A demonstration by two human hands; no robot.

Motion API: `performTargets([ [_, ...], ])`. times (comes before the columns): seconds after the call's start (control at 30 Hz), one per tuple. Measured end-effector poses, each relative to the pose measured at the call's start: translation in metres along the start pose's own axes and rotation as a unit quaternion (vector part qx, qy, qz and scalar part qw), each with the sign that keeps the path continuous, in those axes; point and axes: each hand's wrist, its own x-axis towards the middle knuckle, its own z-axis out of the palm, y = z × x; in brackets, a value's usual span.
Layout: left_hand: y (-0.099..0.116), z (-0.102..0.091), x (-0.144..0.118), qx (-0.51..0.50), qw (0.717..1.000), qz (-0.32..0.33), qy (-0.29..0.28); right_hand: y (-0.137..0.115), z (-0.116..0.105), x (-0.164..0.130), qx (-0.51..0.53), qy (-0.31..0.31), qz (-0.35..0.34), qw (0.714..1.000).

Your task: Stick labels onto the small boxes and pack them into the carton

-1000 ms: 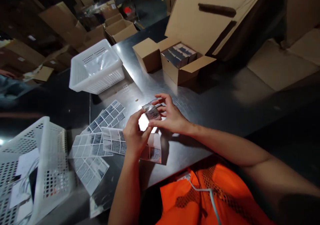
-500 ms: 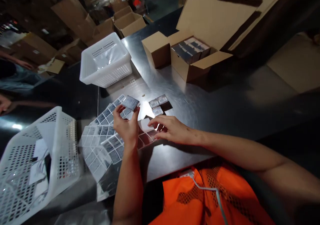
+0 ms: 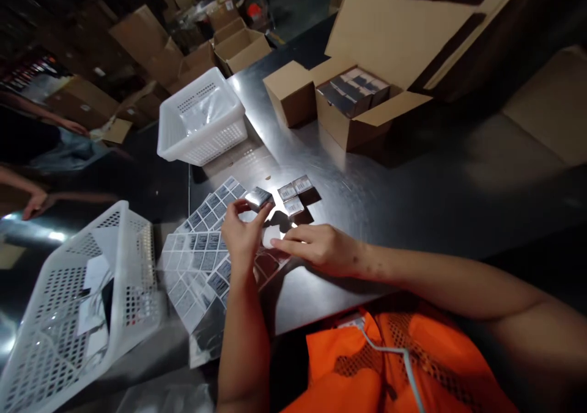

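Observation:
My left hand (image 3: pixel 241 233) pinches a small dark wrapped box (image 3: pixel 258 197) by its edge, just above the metal table (image 3: pixel 367 199). Close to its right, three small labelled boxes (image 3: pixel 293 194) lie together on the table. My right hand (image 3: pixel 316 247) rests palm down on a label sheet (image 3: pixel 270 260), fingertips pressing at a label; whether it holds one is hidden. Several sheets of printed labels (image 3: pixel 202 248) are spread under and left of both hands.
An open cardboard carton (image 3: pixel 362 104) filled with small boxes stands at the back, a smaller carton (image 3: pixel 287 92) beside it. Two white perforated baskets stand on the table: one behind (image 3: pixel 202 126), one at the near left (image 3: pixel 77 303). Another person's hand (image 3: pixel 34 202) is far left.
One second ago both hands held a small box together. My left hand carried it off to the left and now lowers it beside the three boxes; my right hand dropped onto the label sheet.

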Motion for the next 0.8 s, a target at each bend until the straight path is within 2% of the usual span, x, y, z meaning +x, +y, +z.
performTargets([
  [0.2, 0.002, 0.002, -0.003, 0.004, 1.0, 0.013, 0.005, -0.004, -0.003, 0.001, -0.098, -0.006, -0.053, 0.994],
  [0.33, -0.002, 0.003, -0.001, -0.008, 1.0, -0.001, 0.021, -0.01, -0.006, 0.004, -0.11, 0.01, -0.09, 0.99],
  [0.43, -0.007, 0.003, 0.002, -0.023, 0.999, 0.004, 0.039, -0.016, -0.013, 0.008, -0.038, 0.043, -0.112, 0.992],
  [0.53, -0.01, 0.004, 0.003, -0.11, 0.994, -0.003, 0.02, -0.017, -0.025, 0.012, 0.165, 0.075, -0.082, 0.98],
  [0.57, -0.01, 0.005, 0.002, -0.16, 0.987, -0.006, 0.0, -0.015, -0.03, 0.014, 0.244, 0.088, -0.043, 0.965],
  [0.63, -0.008, 0.006, -0.002, -0.261, 0.963, -0.01, -0.062, -0.008, -0.04, 0.018, 0.375, 0.133, 0.081, 0.914],
  [0.73, -0.002, 0.007, -0.013, -0.357, 0.92, -0.007, -0.164, 0.011, -0.051, 0.022, 0.484, 0.193, 0.287, 0.804],
  [0.8, 0.001, 0.008, -0.02, -0.368, 0.91, 0.006, -0.191, 0.023, -0.057, 0.023, 0.526, 0.185, 0.372, 0.742],
])
